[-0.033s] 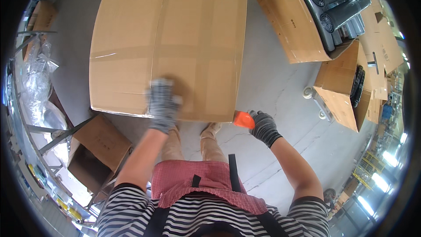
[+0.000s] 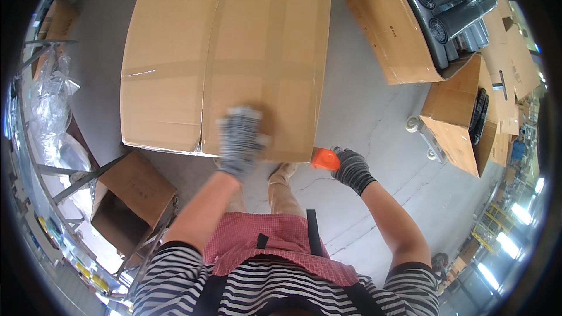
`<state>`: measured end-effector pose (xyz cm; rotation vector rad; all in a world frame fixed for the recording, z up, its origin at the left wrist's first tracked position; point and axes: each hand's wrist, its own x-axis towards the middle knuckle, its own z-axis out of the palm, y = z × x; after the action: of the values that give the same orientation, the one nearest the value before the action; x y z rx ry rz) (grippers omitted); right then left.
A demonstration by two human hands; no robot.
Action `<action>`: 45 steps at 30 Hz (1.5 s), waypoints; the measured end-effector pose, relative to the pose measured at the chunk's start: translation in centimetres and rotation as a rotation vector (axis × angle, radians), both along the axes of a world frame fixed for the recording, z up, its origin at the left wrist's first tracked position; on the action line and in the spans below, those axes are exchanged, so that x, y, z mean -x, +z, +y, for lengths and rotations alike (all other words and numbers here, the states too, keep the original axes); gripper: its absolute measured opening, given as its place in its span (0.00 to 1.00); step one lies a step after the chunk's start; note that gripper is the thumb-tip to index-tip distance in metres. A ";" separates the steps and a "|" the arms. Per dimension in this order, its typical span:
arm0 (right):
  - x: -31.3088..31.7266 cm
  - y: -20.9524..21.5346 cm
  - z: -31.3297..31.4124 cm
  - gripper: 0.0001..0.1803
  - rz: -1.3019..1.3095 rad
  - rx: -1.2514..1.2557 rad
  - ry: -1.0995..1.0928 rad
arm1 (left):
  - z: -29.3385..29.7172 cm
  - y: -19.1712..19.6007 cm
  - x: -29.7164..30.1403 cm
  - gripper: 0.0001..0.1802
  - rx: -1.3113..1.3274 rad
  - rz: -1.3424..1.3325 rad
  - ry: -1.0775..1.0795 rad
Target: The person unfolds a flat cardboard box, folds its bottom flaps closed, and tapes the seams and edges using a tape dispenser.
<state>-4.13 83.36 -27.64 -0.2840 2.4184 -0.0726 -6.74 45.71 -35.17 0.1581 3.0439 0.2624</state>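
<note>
A large closed cardboard box (image 2: 263, 41) stands in front of me, with strips of clear tape over its top. Near its front edge my left hand (image 2: 240, 140), in a grey striped glove, lies flat on the cardboard, slightly blurred, with nothing in it. My right hand (image 2: 352, 171), also gloved, is closed around an orange tape dispenser (image 2: 324, 158) at the box's near right corner. The glove covers part of the dispenser. Whether tape runs from it to the box is too fine to make out.
Right of the box, an open carton (image 2: 386, 29) holds several dark plastic-wrapped rolls (image 2: 462, 14). Beside it, another open carton (image 2: 451, 114) sits above a caster wheel (image 2: 412, 123). To the left are a metal rack (image 2: 88, 178), clear plastic film (image 2: 55, 108) and an open carton (image 2: 137, 190).
My left hand has slid to the right along the box top near its front edge. My right hand and the tape dispenser have hardly moved.
</note>
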 end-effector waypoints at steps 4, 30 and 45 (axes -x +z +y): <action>1.6 -0.5 -1.3 0.24 -0.272 0.002 -0.110 | 15.8 0.6 -2.0 0.37 -0.262 -0.203 -0.519; -8.7 -1.7 -17.8 0.33 -0.243 0.180 -0.407 | -40.7 -0.1 2.5 0.41 -0.720 -0.485 1.081; -9.0 16.4 -12.2 0.33 0.379 0.684 -0.853 | -5.9 4.9 -10.9 0.31 -0.814 -1.713 0.293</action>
<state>4.82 71.15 -11.22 0.5015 2.6294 -1.3322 4.21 39.76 -30.29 -0.3160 1.1420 0.9661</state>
